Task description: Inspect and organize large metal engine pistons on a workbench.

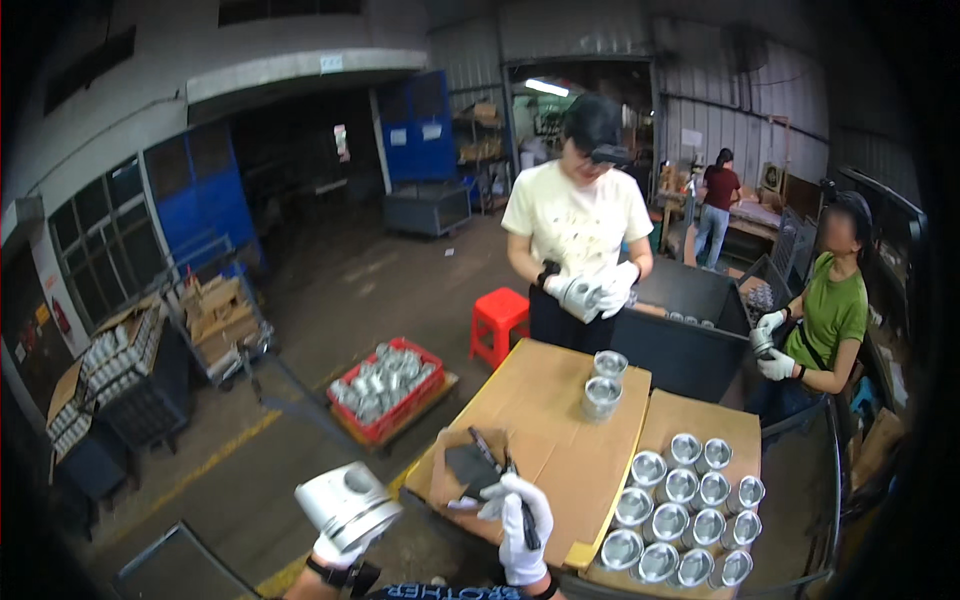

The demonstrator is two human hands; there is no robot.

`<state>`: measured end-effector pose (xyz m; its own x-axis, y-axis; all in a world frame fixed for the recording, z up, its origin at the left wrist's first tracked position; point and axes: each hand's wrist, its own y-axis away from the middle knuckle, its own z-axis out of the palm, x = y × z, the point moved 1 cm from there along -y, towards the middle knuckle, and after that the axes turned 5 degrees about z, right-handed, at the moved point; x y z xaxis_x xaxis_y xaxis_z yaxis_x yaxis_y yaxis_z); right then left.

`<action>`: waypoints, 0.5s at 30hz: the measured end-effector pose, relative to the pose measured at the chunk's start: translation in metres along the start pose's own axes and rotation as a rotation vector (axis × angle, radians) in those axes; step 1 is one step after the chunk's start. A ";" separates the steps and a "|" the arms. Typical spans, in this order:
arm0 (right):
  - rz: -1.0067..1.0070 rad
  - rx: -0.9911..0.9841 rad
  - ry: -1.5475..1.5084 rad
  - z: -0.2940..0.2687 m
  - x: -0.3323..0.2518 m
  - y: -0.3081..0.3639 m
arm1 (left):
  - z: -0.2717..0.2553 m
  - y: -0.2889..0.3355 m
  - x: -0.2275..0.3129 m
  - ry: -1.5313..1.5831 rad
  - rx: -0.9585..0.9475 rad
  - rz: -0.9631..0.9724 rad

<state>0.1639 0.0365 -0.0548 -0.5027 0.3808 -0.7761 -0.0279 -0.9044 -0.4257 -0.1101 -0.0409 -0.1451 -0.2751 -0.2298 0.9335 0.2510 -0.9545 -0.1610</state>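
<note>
In my gloved left hand (340, 552) is a silver engine piston (347, 505), tilted, with its ring grooves toward me and a round pin hole in its side. My gloved right hand (522, 530) is closed on a slim black pen-like tool (529, 522), just over an open cardboard box (440, 468). Inside that box lie a dark pad (468, 464) and more black sticks (486, 447). Two pistons (602, 397) stand near the far end of the cardboard-covered table (540, 400). Rows of upright pistons (669, 521) fill the cardboard on the right.
Across the table a person (580, 220) handles a piston with gloved hands. Another in green (836, 310) sits at the right, also holding one. A red crate of pistons (388, 385) and a red stool (498, 325) are on the floor; a dark bin (680, 345) stands behind the table.
</note>
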 end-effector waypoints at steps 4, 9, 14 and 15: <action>0.302 0.269 -0.038 -0.021 -0.003 0.002 | 0.075 0.005 0.051 0.924 -0.094 -0.359; 0.394 0.328 -0.152 -0.042 0.025 -0.002 | 0.138 -0.007 0.099 0.423 0.369 -0.640; 0.343 0.309 -0.211 -0.050 0.045 -0.013 | 0.167 -0.019 0.103 1.485 0.129 -0.397; 0.370 0.316 -0.213 -0.051 0.049 -0.016 | 0.168 -0.022 0.101 1.484 0.138 -0.392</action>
<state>0.1835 0.0792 -0.1095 -0.6916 0.0072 -0.7222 -0.0574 -0.9973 0.0451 0.0124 -0.0114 0.0068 -0.9670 -0.0331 -0.2525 0.0030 -0.9930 0.1184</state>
